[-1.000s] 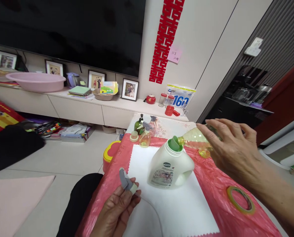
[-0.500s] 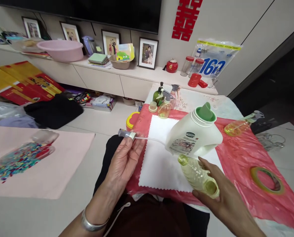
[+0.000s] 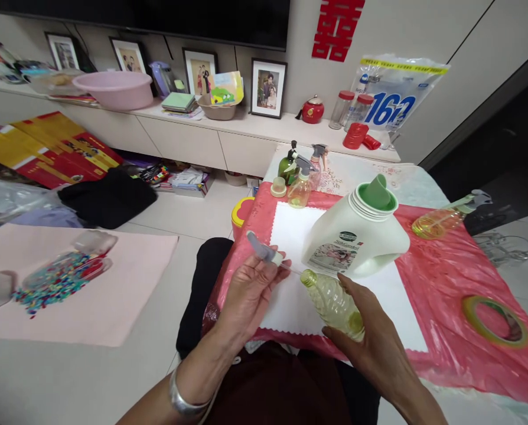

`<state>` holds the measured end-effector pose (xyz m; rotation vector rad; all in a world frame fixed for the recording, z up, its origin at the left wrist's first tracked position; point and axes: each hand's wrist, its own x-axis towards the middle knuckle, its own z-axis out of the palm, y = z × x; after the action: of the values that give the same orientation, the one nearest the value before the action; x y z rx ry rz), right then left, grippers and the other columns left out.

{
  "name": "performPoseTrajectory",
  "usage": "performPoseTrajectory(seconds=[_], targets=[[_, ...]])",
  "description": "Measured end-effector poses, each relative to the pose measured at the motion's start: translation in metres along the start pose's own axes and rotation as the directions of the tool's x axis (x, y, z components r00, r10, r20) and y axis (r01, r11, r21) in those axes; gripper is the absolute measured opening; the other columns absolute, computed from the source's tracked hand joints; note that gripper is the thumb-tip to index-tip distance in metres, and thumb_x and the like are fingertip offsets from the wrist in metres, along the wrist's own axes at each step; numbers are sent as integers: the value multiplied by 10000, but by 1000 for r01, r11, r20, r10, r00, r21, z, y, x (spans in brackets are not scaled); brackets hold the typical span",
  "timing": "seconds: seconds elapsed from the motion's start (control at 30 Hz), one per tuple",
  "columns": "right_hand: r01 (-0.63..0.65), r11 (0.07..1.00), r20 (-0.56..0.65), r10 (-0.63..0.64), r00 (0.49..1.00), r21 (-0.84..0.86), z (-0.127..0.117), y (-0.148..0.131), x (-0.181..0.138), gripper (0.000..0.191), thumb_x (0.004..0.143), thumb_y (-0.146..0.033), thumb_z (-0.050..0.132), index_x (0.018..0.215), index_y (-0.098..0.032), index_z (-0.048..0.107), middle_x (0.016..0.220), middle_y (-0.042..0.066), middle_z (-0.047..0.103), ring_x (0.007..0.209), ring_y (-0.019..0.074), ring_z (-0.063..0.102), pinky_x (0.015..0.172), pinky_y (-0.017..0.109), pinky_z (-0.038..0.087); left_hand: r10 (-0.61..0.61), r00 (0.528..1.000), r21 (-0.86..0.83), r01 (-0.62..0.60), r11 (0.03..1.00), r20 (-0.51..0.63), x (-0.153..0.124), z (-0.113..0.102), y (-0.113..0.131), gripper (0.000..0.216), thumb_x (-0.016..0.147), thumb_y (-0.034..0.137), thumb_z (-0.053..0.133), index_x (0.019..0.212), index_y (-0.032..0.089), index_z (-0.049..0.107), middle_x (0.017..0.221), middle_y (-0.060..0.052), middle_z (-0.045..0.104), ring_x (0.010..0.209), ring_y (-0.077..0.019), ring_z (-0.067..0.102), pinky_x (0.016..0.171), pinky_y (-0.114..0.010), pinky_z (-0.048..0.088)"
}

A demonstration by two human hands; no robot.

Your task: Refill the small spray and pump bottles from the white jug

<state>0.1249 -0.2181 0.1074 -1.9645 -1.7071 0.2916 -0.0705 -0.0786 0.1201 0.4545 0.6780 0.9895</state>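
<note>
Between the fingers of my left hand (image 3: 250, 289) is a grey-and-white spray nozzle (image 3: 266, 251), its thin clear tube pointing right. The tube's end is at the mouth of a yellowish clear bottle (image 3: 330, 298); whether it is inside I cannot tell. My right hand (image 3: 372, 330) is wrapped round that bottle, which lies tilted with its neck toward the left hand. Just behind the bottle, a large white detergent jug (image 3: 352, 236) with a green spout (image 3: 378, 192) stands on a white scalloped mat (image 3: 286, 301).
Spray bottles (image 3: 300, 186) and a green pump bottle (image 3: 287, 165) stand at the table's far left. Another spray bottle (image 3: 441, 221) lies at the right, above a tape roll (image 3: 496, 321) on the red plastic cover (image 3: 450, 277). Beads (image 3: 55, 283) are spread on a pink sheet at left.
My left hand has moved right with the spray nozzle, and my right hand has brought the bottle left. The tube's end now meets the bottle's mouth.
</note>
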Motion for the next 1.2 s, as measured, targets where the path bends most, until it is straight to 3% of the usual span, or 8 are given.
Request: performPoseTrajectory(seconds=[0.3,0.8,0.97,1.03,1.1,1.13,1.2], targets=[[46,995,-39,-43,998,85,21,-14,5,772,888,-347,645,1555,-301,258,1434,75,441,1292,248,468,1047,440,506,-27,999,117,24,993,26,-5,3,-17,450,597,318,962,973,167,766,935,-43,768,873,-144,668,869,-283,503],[101,992,-81,-95,992,79,33,-16,3,769,900,-344,626,1561,-251,245,1412,119,443,1278,286,449,1022,493,499,-54,998,129,49,990,37,-3,4,-21,436,606,319,954,974,172,775,943,-59,783,865,-159,680,858,-293,495],[160,983,-140,-146,979,94,30,-17,5,739,909,-332,627,1552,-252,272,1374,126,473,1238,278,471,984,464,511,-28,994,150,11,989,106,-4,5,-18,397,650,333,930,982,184,773,969,-52,774,901,-173,679,880,-310,489],[155,969,-133,-130,982,193,29,-17,5,725,903,-332,638,1539,-269,296,1358,116,495,1217,266,501,981,440,512,-38,990,150,17,989,139,-5,6,-16,384,663,334,923,982,183,771,973,-56,773,936,-195,687,909,-330,484],[61,898,-26,-55,998,436,30,-18,4,702,900,-378,648,1520,-276,334,1367,107,510,1209,257,536,985,417,516,-77,983,137,54,989,168,-5,7,-12,389,653,339,929,972,180,770,961,-57,772,948,-215,697,927,-352,484],[-29,804,69,-15,998,593,31,-18,3,703,893,-420,653,1512,-269,356,1382,105,511,1224,261,542,1008,414,508,-106,977,131,83,988,184,-5,7,-10,397,644,347,934,964,178,770,950,-56,772,949,-223,702,933,-361,485],[-238,490,272,0,962,839,34,-21,4,723,861,-524,660,1480,-235,421,1391,110,522,1248,280,547,1033,412,498,-165,961,122,141,982,224,-4,9,-6,419,628,373,943,954,172,772,934,-58,770,963,-234,706,934,-362,487]])
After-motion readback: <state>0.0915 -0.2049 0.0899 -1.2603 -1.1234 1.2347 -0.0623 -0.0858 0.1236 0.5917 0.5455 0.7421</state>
